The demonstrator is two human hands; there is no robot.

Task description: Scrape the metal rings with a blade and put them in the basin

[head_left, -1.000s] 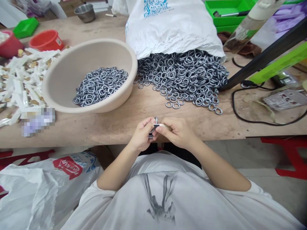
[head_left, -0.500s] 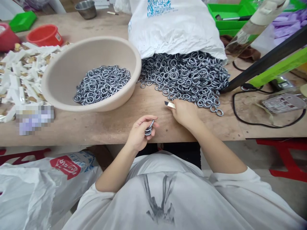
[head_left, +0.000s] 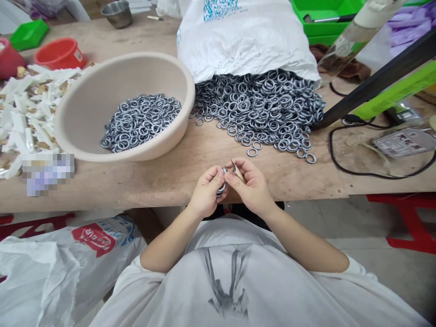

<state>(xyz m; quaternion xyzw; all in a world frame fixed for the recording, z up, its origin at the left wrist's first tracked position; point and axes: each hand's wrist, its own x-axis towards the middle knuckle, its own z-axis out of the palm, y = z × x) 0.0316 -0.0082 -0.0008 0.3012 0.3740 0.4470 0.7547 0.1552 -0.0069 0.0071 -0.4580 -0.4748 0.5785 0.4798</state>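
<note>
My left hand [head_left: 206, 193] is closed around several dark grey rings [head_left: 221, 187], in front of me at the table's near edge. Against it, my right hand [head_left: 254, 188] grips a small knife [head_left: 238, 172] with a pale body and a dark tip that points up and left. The right fingertips meet the rings at the left fingers; whether they pinch a ring too is hidden. Just beyond the hands lies a heap of the same rings [head_left: 259, 109], spilling from a white sack [head_left: 245, 45]. More rings [head_left: 143, 120] fill the bottom of a beige basin [head_left: 81, 91] on the left.
White strips [head_left: 20, 122] cover the table's left side, near a red bowl [head_left: 57, 54] and a steel bowl [head_left: 117, 16]. To the right stand a slanted black bar [head_left: 378, 79], a looped black cable [head_left: 340, 170] and a bottle [head_left: 357, 41]. Green trays [head_left: 323, 29] sit behind.
My right hand has come back from the ring heap to my left hand, knife still in it. The left hand has shifted slightly right, its fingers closer around the rings.
</note>
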